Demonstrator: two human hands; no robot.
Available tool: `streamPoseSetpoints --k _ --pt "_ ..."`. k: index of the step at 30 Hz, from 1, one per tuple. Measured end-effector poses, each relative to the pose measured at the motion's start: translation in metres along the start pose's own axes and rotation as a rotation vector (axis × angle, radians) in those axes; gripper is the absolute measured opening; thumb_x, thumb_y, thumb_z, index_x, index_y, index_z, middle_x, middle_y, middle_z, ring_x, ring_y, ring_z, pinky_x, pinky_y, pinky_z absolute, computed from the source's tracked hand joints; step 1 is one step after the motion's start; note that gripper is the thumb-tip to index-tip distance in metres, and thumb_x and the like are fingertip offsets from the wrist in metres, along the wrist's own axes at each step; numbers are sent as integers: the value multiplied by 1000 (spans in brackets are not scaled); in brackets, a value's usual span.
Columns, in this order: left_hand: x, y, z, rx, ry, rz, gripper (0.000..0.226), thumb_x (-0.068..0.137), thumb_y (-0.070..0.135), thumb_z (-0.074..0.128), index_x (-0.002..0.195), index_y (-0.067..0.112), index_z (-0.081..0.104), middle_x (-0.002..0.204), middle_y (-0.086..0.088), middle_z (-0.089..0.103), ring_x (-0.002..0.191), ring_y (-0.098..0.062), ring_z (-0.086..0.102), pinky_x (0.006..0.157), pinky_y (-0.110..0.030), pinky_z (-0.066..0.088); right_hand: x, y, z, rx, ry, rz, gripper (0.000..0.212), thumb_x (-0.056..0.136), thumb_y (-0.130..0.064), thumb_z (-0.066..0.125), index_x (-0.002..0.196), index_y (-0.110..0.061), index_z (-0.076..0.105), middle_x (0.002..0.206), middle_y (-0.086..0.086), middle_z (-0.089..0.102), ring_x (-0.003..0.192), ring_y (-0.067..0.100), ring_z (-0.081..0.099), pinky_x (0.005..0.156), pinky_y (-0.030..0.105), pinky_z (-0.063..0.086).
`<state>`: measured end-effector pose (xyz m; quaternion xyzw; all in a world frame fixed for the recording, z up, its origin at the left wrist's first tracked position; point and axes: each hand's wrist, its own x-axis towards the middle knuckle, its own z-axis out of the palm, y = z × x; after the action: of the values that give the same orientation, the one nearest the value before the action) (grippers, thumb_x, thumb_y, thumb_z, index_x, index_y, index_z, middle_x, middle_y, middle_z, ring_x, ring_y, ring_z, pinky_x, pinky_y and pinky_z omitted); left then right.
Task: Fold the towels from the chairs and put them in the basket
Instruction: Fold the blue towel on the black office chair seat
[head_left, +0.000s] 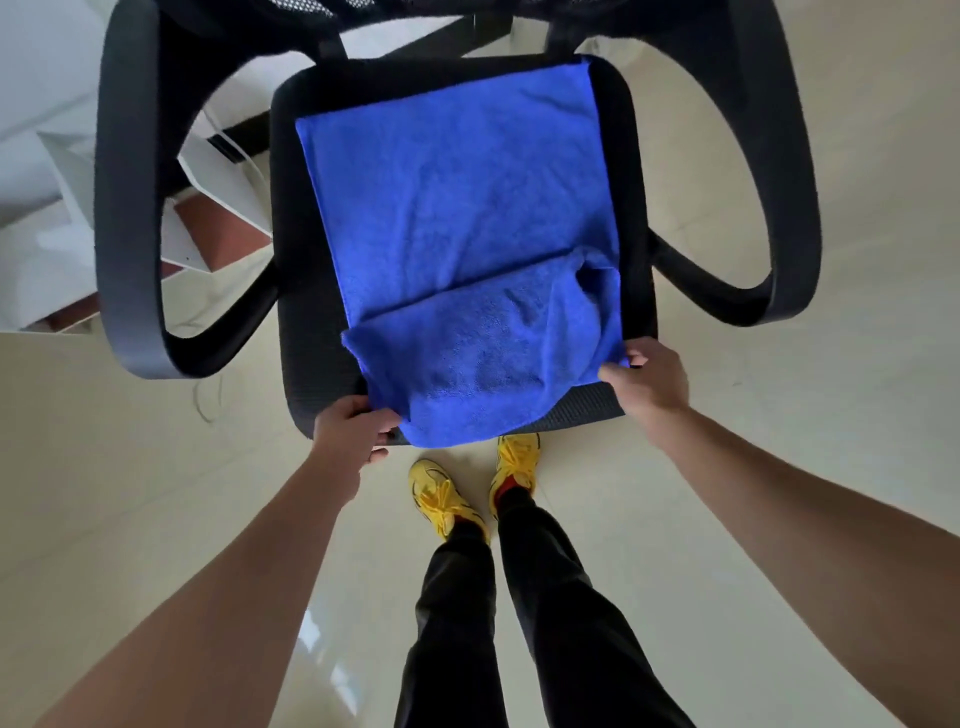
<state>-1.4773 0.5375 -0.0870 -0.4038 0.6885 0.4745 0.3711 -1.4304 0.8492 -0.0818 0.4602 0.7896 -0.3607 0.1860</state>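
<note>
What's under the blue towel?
The black chair seat, showing only as a border around the blue towel; its middle is covered. The towel's near edge is doubled over itself, gripped by the left hand and right hand. Anything beneath that flap is hidden.

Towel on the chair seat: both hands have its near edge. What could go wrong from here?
1. The towel is puckered near the right hand, while the left hand holds a flatter corner, so the fold may end up crooked.
2. Its near edge sags off the seat between the hands, and a loose grip could drop it to the floor.
3. No basket is in view.
</note>
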Motion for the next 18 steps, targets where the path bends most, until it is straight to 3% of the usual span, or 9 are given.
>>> streamPoseSetpoints --k 5,9,12,13,15,18 --pt "8 -1 -14 65 103 105 18 78 9 74 68 11 59 69 -10 66 70 -26 65 55 -30 49 0 24 -6 99 50 60 16 77 -28 73 66 -27 61 75 -9 65 73 20 62 66 31 48" --pt "9 1 -38 261 106 150 15 78 9 74 74 1 62 72 -15 67 63 -23 63 58 -30 47 1 43 -15 13 -55 202 24 74 -23 76 59 -16 59 62 5 62 59 25 58 56 30 40" --pt "7 -1 -42 375 105 133 11 80 7 71 72 3 64 76 -17 69 63 -25 63 56 -30 46 -1 39 -17 -33 -126 267 8 75 -20 72 70 -17 67 77 13 69 76 32 68 64 37 49" --pt "7 -1 -42 368 129 127 10 80 7 70 72 4 64 77 -18 69 63 -27 62 56 -30 46 -2 37 -18 -106 -102 251 4 77 -20 68 80 -19 70 81 7 69 80 31 67 67 36 50" --pt "6 -3 -37 288 222 115 11 79 6 70 73 7 60 77 -19 68 61 -28 62 57 -30 47 -9 33 -18 -240 61 123 15 79 -21 61 91 -27 66 83 -5 62 85 28 63 70 32 45" --pt "0 -8 -24 42 270 41 12 79 12 68 73 11 57 76 -16 69 60 -24 62 55 -30 49 -21 18 -7 42 185 -166 13 80 -24 68 91 -27 62 88 -7 66 83 17 63 76 35 50"
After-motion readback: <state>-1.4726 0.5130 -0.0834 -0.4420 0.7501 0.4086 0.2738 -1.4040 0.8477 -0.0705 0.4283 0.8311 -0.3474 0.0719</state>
